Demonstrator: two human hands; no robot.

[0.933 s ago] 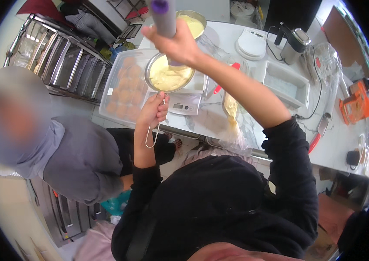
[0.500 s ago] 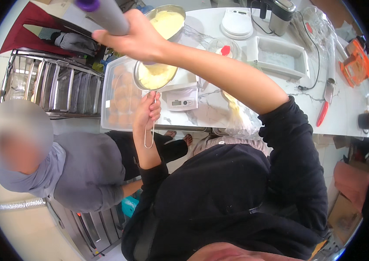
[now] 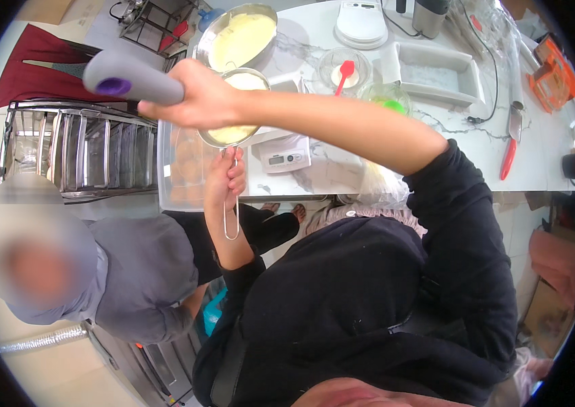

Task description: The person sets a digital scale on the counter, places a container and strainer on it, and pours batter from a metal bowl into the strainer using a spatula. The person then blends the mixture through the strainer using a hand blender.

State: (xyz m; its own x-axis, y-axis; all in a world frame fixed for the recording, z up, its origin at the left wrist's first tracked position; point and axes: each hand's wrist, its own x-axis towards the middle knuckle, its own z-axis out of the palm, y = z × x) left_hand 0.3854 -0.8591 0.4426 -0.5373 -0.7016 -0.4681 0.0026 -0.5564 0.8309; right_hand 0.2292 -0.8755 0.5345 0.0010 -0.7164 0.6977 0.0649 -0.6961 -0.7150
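My left hand [image 3: 225, 178] is closed round the looped wire handle of a round metal sieve [image 3: 232, 144]. Pale yellow batter fills the sieve, level with the table's near left part. Above it, my right hand [image 3: 207, 93] grips a thick grey-handled utensil [image 3: 139, 83] with a purple end, its handle sticking out to the left. My right forearm crosses over the table, and my hand covers the utensil's working end and part of the sieve. Just behind the sieve stands a large metal bowl [image 3: 204, 55] of the same yellow batter.
A clear tub of eggs [image 3: 184, 163] and a kitchen scale [image 3: 287, 157] sit close by. Farther right are a red spatula [image 3: 346, 73] in a glass bowl, a lined loaf tin [image 3: 467, 95] and a red-handled knife [image 3: 508, 159]. A person in grey [image 3: 141, 271] is at my left.
My right hand and the grey handle have moved down and slightly left, and the handle's purple end now faces me. My left hand still holds the sieve. The view has shifted slightly.
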